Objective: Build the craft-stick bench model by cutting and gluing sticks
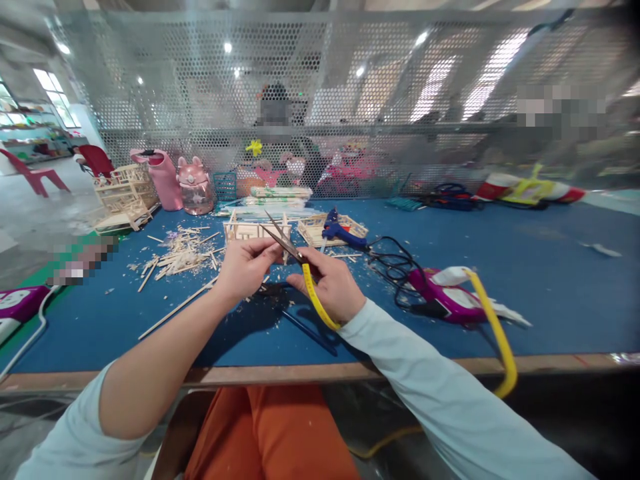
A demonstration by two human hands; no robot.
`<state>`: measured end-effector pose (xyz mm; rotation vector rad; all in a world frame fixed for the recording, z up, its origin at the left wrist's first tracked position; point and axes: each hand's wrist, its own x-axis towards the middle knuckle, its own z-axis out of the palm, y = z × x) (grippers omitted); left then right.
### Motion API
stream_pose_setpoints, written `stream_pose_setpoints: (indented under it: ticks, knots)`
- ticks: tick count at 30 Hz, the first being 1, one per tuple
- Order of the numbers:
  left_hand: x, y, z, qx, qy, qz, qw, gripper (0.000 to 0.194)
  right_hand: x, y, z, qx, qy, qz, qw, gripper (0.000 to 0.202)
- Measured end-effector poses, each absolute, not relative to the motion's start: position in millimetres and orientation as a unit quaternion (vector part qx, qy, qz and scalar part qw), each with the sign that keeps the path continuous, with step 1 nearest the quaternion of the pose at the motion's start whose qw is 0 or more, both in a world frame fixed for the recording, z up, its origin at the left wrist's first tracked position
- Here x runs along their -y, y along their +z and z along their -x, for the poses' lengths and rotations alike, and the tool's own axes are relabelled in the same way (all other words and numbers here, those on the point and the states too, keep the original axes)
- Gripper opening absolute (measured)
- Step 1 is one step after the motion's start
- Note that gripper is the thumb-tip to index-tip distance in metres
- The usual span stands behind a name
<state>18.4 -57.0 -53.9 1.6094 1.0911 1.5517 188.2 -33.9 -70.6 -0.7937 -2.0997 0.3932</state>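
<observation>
My right hand point(330, 280) is closed round the handles of the scissors point(284, 241), whose two slightly parted blades point up and to the left. Beside the blades, my left hand point(245, 267) is pinched; what lies between its fingertips is too small to make out. Just behind my hands stands a small wooden stick frame point(250, 231). To its right is a second stick model point(317, 230), with a blue glue gun point(343, 233) at its edge. A yellow measuring tape point(315, 300) hangs by my right hand.
Loose sticks and scraps point(185, 257) lie left of centre. A pink bottle point(166, 183), a jar point(195, 190) and a taller stick model point(125, 193) stand at back left. A purple pouch point(450, 300) and black cable point(395, 257) lie right. A perforated screen point(200, 87) rises behind.
</observation>
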Motion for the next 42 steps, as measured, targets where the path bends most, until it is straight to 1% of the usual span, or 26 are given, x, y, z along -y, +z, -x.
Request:
stream_pose_setpoints:
  ticks: [3, 5, 9, 11, 14, 16, 17, 18, 20, 21, 24, 26, 29, 32, 34, 38, 42]
  knots:
    - [56, -54, -19, -0.428, 0.589, -0.605, 0.322, 0.019, 34, -72, -185, 0.817, 0.201, 0.325, 0.432, 0.036]
    - [55, -54, -18, -0.438, 0.578, -0.617, 0.304, 0.018, 35, -71, -181, 0.781, 0.267, 0.326, 0.462, 0.035]
    - [55, -54, -17, -0.430, 0.507, -0.723, 0.187, 0.013, 37, -69, -173, 0.654, 0.452, 0.321, 0.514, 0.036]
    - [55, -55, -17, -0.413, 0.475, -0.760, 0.159, 0.013, 36, -69, -171, 0.614, 0.505, 0.314, 0.519, 0.039]
    - [54, -58, -19, -0.399, 0.473, -0.762, 0.192, 0.013, 34, -69, -172, 0.575, 0.551, 0.301, 0.524, 0.043]
    - [53, -61, -21, -0.395, 0.493, -0.730, 0.263, 0.013, 32, -70, -172, 0.553, 0.580, 0.292, 0.522, 0.045]
    - [52, -62, -23, -0.393, 0.510, -0.700, 0.310, 0.015, 31, -71, -172, 0.545, 0.591, 0.288, 0.520, 0.046]
    - [51, -64, -24, -0.392, 0.527, -0.663, 0.359, 0.021, 30, -71, -172, 0.539, 0.600, 0.284, 0.519, 0.047]
    - [49, -67, -27, -0.391, 0.557, -0.591, 0.433, 0.035, 29, -72, -171, 0.533, 0.606, 0.274, 0.523, 0.049]
    - [49, -68, -29, -0.390, 0.567, -0.569, 0.451, 0.037, 28, -73, -171, 0.532, 0.605, 0.269, 0.527, 0.049]
    - [52, -69, -34, -0.375, 0.576, -0.571, 0.449, 0.026, 27, -74, -169, 0.535, 0.597, 0.267, 0.535, 0.049]
    - [54, -69, -36, -0.361, 0.579, -0.583, 0.442, 0.024, 28, -74, -168, 0.544, 0.589, 0.270, 0.532, 0.050]
    - [56, -66, -36, -0.348, 0.576, -0.555, 0.489, 0.022, 32, -73, -169, 0.579, 0.563, 0.284, 0.516, 0.049]
    - [56, -61, -30, -0.325, 0.566, -0.536, 0.536, 0.024, 36, -70, -175, 0.642, 0.504, 0.301, 0.492, 0.047]
    - [55, -58, -26, -0.317, 0.562, -0.557, 0.522, 0.028, 37, -69, -180, 0.690, 0.465, 0.295, 0.470, 0.049]
    - [54, -56, -20, -0.339, 0.573, -0.610, 0.430, 0.033, 35, -69, -185, 0.755, 0.434, 0.261, 0.416, 0.060]
    - [54, -56, -21, -0.358, 0.588, -0.615, 0.384, 0.035, 35, -72, -181, 0.785, 0.411, 0.234, 0.399, 0.066]
